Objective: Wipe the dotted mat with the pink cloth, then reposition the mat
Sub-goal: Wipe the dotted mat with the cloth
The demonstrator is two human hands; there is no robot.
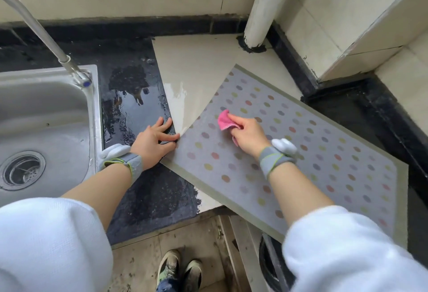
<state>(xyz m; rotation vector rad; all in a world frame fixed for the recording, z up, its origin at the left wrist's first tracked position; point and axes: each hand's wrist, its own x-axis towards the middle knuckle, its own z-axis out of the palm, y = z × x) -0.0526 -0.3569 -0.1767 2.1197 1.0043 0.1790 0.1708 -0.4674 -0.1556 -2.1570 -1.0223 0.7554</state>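
Note:
A grey mat with coloured dots and a pale green border (324, 152) lies at an angle on the counter, its near right part hanging past the counter's front edge. My right hand (249, 136) holds a small crumpled pink cloth (225, 121) and presses it onto the mat's upper left part. Fingers spread, my left hand (154, 140) rests flat on the wet dark counter, its fingertips touching the mat's left corner. Both wrists wear grey bands.
A steel sink (46, 115) with a drain and a tap (41, 34) sits at the left. A beige tile (196, 67) lies under the mat. A white pipe (264, 7) stands at the back, a tiled wall step (370, 37) at right. Water pools on the dark counter (132, 97).

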